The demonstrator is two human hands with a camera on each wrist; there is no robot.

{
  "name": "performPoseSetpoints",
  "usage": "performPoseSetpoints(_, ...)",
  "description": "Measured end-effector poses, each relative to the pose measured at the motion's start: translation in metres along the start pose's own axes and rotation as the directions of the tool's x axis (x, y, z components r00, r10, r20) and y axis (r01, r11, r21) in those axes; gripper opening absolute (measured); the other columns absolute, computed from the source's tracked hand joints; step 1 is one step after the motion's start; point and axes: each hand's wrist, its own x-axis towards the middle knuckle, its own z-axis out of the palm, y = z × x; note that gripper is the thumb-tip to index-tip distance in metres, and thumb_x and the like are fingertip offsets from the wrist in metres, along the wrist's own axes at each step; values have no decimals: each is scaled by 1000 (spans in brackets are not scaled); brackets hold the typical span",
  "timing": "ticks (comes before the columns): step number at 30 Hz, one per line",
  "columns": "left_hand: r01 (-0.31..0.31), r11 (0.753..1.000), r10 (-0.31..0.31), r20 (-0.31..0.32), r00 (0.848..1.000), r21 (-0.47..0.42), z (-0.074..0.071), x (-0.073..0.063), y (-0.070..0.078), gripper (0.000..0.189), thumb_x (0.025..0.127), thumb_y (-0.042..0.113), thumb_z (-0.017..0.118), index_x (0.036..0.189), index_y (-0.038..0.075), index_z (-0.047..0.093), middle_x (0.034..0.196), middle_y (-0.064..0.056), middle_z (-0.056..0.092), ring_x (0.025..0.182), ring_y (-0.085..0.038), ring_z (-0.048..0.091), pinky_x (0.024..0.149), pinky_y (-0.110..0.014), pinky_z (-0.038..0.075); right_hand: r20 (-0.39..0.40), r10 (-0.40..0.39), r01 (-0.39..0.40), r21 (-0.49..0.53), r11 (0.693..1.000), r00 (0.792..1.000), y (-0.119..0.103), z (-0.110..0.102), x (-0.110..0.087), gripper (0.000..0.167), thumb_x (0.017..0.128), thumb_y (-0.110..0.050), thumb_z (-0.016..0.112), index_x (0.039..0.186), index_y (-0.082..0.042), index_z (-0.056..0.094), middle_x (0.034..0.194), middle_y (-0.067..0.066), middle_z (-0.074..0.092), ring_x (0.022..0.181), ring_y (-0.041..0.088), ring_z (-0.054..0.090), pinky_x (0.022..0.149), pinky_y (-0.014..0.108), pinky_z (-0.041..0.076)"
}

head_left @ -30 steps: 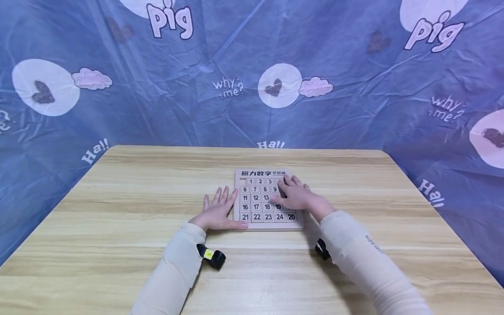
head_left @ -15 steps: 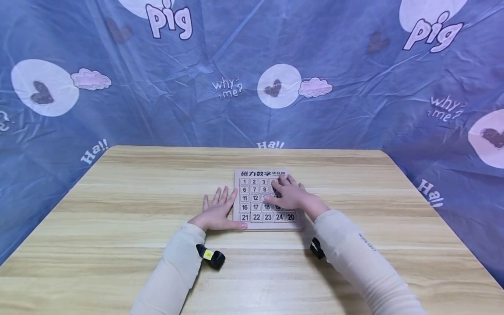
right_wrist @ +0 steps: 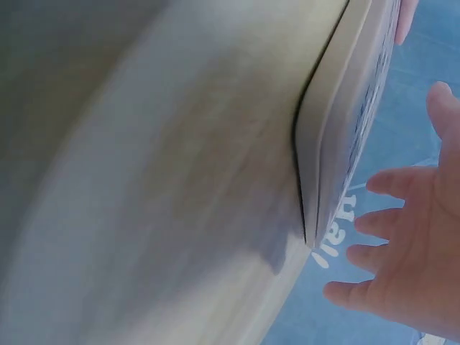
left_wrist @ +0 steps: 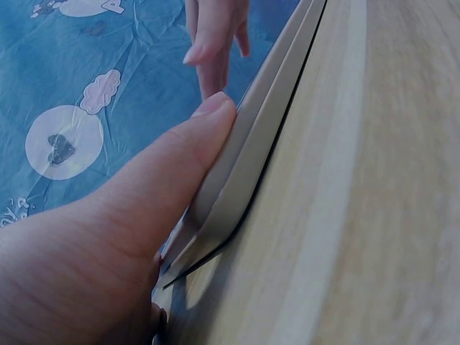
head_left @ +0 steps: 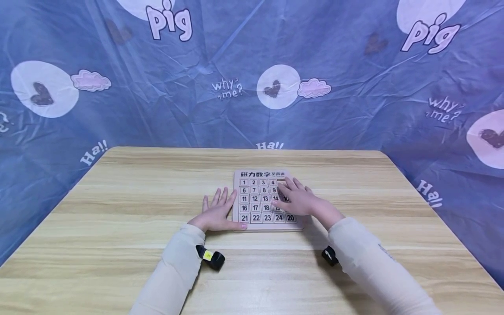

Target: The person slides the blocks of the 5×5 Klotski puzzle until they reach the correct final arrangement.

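A pale sliding number puzzle (head_left: 257, 227) lies flat on the table, with numbered tiles in rows. Tiles 1 to 4 stand at the left of its top row, and a dark gap shows right of the 4. My left hand (head_left: 216, 217) rests at the lower left corner, its thumb (left_wrist: 169, 154) on the frame and its straight fingers spread along the left side. Over the right-hand columns is my right hand (head_left: 302, 200), fingers spread, hiding several tiles. In the right wrist view its fingers (right_wrist: 381, 223) look extended and grip nothing; whether fingertips touch tiles cannot be told.
The wooden table (head_left: 118, 210) extends on all sides of the puzzle. Behind it hangs a blue printed curtain (head_left: 236, 118). A small black camera (head_left: 214, 259) sits on each wrist, over light sleeves.
The gap at the top row's left end has closed as its tiles slid left; a gap now shows at the right. My right hand moved left, then back right and nearer. The left hand stayed.
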Motion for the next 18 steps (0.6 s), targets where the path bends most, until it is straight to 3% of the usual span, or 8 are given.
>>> performPoseSetpoints(9, 3, 1000, -3, -2, 1000, -1, 1, 1, 0, 109, 61, 70, 54, 140, 16, 1, 141, -14, -8, 126, -28, -14, 93, -53, -15, 14, -67, 67, -27, 997, 998, 3, 1, -29, 72, 86, -52, 38, 135, -2, 24, 139, 22, 11, 124, 42, 8, 92, 61, 12)
performPoseSetpoints(18, 8, 1000, -8, 0, 1000, 0, 0, 1, 0, 109, 61, 70, 54, 140, 17, 0, 141, -13, -9, 126, -27, -14, 93, -52, -15, 91, -97, 99, -18, 995, 991, -2, 0, -66, 79, 83, -58, 36, 135, 1, 23, 139, 24, 12, 124, 42, 6, 91, 62, 13)
